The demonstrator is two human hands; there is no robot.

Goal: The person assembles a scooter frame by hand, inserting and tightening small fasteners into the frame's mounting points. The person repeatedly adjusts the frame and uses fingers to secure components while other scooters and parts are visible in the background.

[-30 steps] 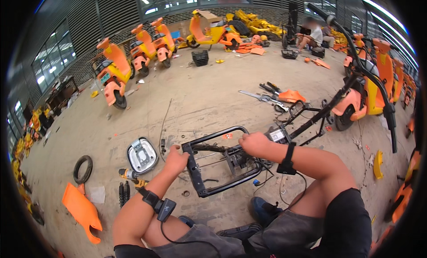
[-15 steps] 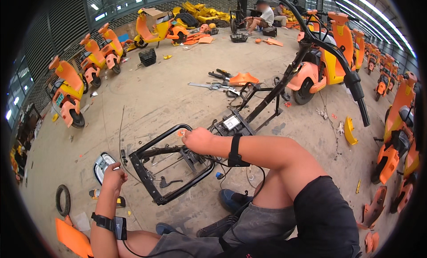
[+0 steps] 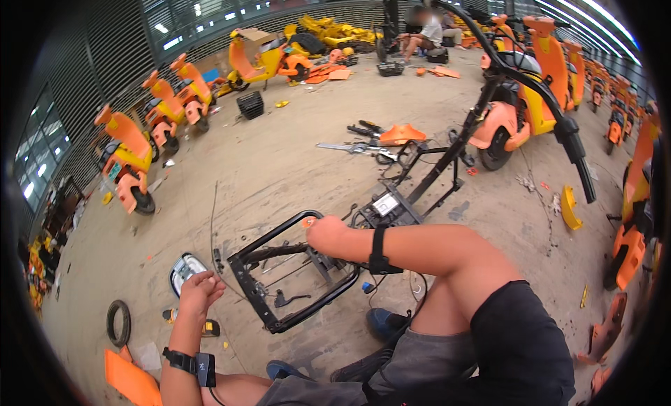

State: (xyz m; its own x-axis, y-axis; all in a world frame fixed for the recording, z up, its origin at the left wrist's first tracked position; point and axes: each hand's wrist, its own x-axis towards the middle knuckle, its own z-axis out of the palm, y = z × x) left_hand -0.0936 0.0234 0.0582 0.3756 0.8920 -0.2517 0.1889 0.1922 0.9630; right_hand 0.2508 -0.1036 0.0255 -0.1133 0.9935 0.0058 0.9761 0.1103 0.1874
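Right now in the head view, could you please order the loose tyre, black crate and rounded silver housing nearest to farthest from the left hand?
1. Rounded silver housing, just beyond the left hand
2. Loose tyre, to the hand's left
3. Black crate, farthest ahead

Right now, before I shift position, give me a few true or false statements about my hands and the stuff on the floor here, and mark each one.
1. The frame is black. True.
2. The left hand grips the frame. False: the left hand is apart from it, to its left.
3. The right hand is at the frame. True.
4. The tire is right of the frame. False: the tire is to its left.
5. A lever shows within the frame's opening. True.
6. The panel near the tire is blue. False: the panel is orange.
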